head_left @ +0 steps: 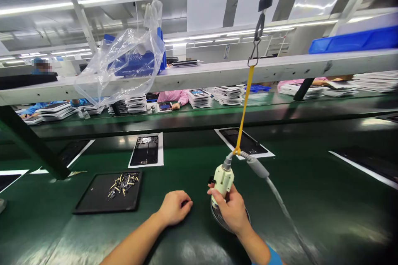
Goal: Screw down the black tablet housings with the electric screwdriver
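My right hand [234, 209] is wrapped round a cream electric screwdriver [223, 180], thumb across its body. The tool hangs by its top from a yellow elastic strap [245, 107], and a grey cable [280, 201] runs off to the right. Its lower end meets a round dish [222, 220], mostly hidden behind my hand. Resting on the green work surface, my left hand [175, 208] is curled closed, with nothing visible in it. To its left lies a black tray [93, 196] with a heap of small dark and gold-coloured parts [122, 184].
Opened tablet housings on white sheets, such as one tablet [144, 151] and another [244, 141], lie along the belt. A white beam [199, 73] crosses above, carrying blue bins and a plastic bag [124, 58]. Co-workers sit beyond, among stacked tablets [199, 98].
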The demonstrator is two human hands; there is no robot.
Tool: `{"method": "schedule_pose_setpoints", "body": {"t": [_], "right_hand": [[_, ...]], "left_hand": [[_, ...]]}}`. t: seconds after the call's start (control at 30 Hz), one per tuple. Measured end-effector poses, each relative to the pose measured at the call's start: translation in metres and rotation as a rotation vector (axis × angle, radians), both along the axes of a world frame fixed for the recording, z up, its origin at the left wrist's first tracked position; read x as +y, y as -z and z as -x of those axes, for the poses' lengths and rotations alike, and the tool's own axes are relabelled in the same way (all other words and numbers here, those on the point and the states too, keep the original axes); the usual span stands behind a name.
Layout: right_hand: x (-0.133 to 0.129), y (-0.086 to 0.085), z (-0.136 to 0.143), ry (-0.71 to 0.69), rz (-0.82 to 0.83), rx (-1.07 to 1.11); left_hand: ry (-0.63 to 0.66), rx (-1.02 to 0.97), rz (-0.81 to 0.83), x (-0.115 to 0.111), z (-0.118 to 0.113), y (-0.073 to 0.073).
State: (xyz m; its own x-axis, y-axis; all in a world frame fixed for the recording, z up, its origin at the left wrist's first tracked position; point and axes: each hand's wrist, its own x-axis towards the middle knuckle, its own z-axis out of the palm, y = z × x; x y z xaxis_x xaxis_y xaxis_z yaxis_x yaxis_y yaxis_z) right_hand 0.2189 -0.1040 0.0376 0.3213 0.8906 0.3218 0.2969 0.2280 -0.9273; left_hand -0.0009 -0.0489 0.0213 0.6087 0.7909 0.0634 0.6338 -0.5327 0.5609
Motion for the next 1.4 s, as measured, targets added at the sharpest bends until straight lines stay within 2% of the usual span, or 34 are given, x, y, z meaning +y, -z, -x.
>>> {"method": "schedule_pose_setpoints", "body": {"t": [0.4,0.8,1.4], "right_hand": [[-0.0014,0.0022,-0.0001,-0.021,0.026,-0.014],[-0.0029,-0.0074,0.0028,-0.018,0.006,-0.045],[-0.0009,-0.0001,0.0003,-0.022,0.033,-0.067]], "left_hand": [[-0.01,-0.01,0.016,-0.0017,-0.0008,-0.0047],[-0.022,-0.027,0.039,-0.0016,0.0008,-0.008],[-0.031,-0.032,0.054,-0.0025,0.0004,-0.0085]]}}
